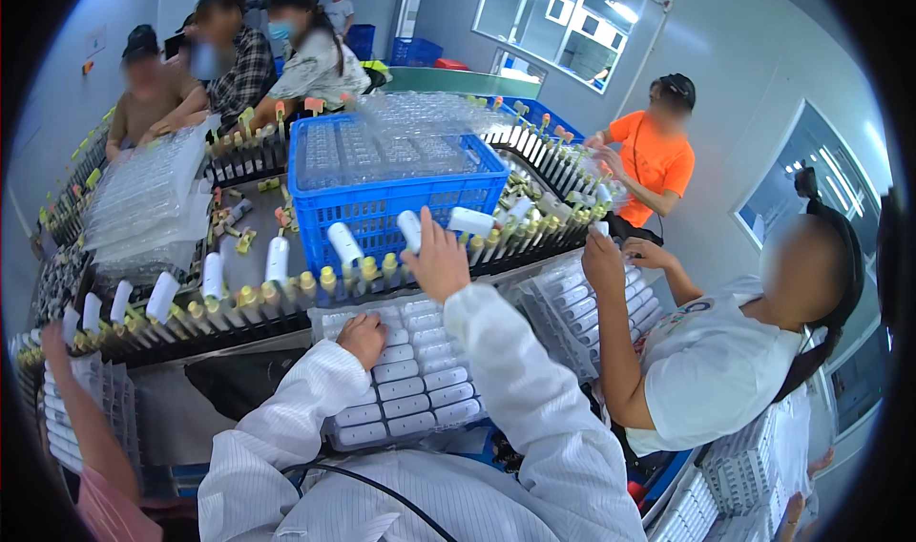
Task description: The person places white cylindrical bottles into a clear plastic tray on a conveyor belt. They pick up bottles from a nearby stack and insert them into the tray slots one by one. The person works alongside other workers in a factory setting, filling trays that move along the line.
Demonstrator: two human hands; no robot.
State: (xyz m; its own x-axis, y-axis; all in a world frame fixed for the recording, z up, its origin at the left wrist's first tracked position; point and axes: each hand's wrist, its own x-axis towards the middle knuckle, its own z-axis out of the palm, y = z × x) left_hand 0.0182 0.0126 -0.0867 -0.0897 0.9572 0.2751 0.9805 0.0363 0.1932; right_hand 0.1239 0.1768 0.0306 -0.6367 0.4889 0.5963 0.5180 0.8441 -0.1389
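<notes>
My right hand (441,263) reaches up to the row of posts, its fingers around a white plastic casing (409,229) that stands tilted there. My left hand (364,340) rests on a clear plastic tray with its fingers curled down; what is under the fingertips is hidden. Rows of rounded white casings (403,389) fill that tray in front of me. More white casings sit on the posts nearby, one upright (278,259), one leaning (344,243) and one lying nearly flat (470,221). Several posts with yellow tips (328,280) stand bare between them.
Behind the posts stands a blue crate (396,194) heaped with clear trays (382,151). Stacked trays (148,194) lie at the left. A person in white (711,370) works close at my right beside another filled tray (572,303); an arm (91,427) reaches in at left.
</notes>
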